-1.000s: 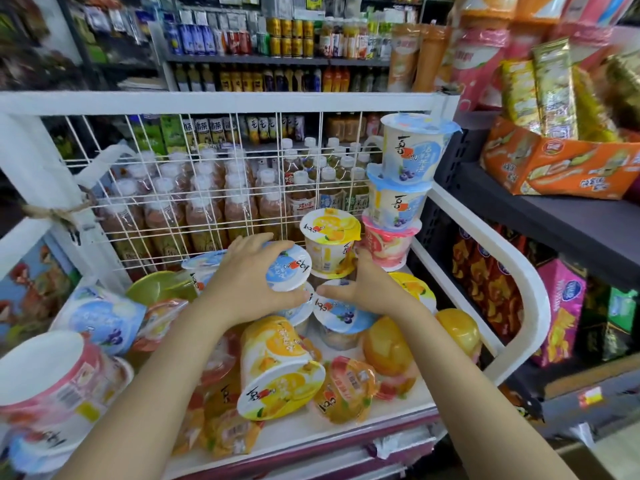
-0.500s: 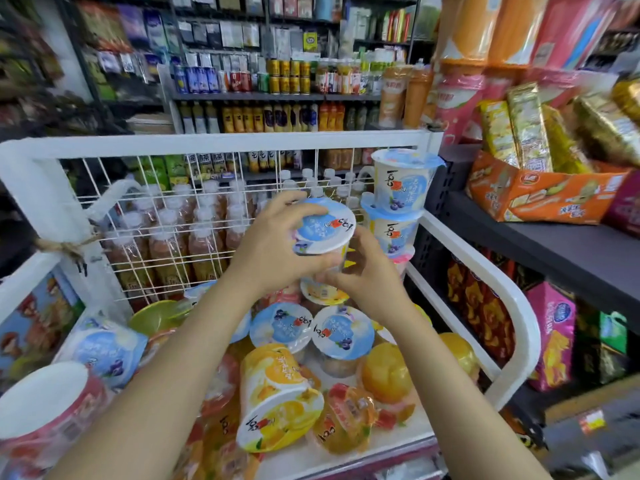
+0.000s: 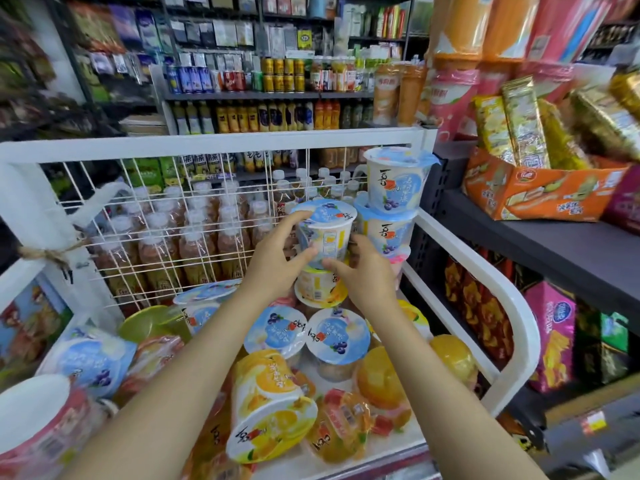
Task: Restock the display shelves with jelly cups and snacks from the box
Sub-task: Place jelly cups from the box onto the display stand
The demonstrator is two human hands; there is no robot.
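Note:
A blue-lidded jelly cup [image 3: 327, 232] stands upright on top of a yellow jelly cup [image 3: 317, 285] at the back of the white display shelf [image 3: 485, 282]. My left hand [image 3: 277, 261] grips its left side and my right hand [image 3: 363, 271] holds its lower right side. Just to the right rises a stack of three cups, topped by a blue cup [image 3: 396, 180]. Two more blue-lidded cups [image 3: 337, 336] stand below my wrists. A yellow cup [image 3: 270, 407] lies tipped on its side in front.
A white wire grid [image 3: 166, 220] backs the shelf, with bottled drinks behind it. Loose jelly packs and a pink-sided tub [image 3: 38, 420] crowd the left and front. An orange snack box [image 3: 540, 192] sits on the dark shelf at right, boxed snacks below.
Both hands lifted the blue-lidded cup from the pile, turned it upright and brought it down onto the yellow cup beside the stack.

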